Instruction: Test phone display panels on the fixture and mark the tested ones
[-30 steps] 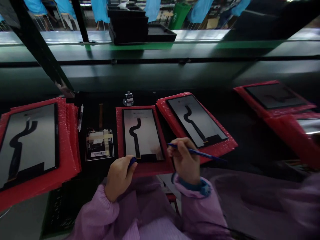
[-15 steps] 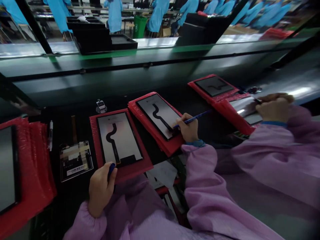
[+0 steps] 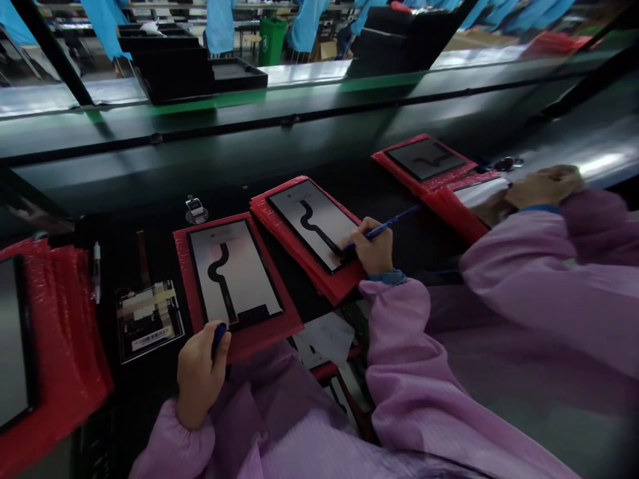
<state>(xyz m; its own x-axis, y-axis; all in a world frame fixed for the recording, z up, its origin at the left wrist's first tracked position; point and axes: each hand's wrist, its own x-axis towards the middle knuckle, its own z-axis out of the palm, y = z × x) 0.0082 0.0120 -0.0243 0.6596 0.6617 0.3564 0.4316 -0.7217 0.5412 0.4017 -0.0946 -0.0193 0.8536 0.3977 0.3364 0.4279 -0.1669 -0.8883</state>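
My left hand (image 3: 202, 376) is closed around a small dark blue object (image 3: 218, 336), mostly hidden by the fingers, at the lower edge of a display panel (image 3: 249, 269). A black S-shaped flex cable (image 3: 219, 274) runs down that panel's pale back, and red bubble-wrap sheet (image 3: 264, 339) lies under it. My right hand (image 3: 375, 247) grips a slim blue pen-like stick (image 3: 398, 218), its lower end near the bottom of a second display panel (image 3: 332, 216). This panel lies tilted on a stack of red bubble-wrap (image 3: 332, 286) and has a similar black cable.
Left are a red bubble-wrap pile (image 3: 74, 319), a white pen (image 3: 96, 273) and a taped black part (image 3: 150, 319). A metal tally counter (image 3: 196, 209) stands behind. At right, a co-worker's hands (image 3: 544, 186) are over red sheets; black trays (image 3: 174, 73) stand on the ledge.
The whole view has shifted slightly, with the scene a little higher and further left. Both my hands keep their grips and stay at the same panels. The co-worker's hands have moved slightly.
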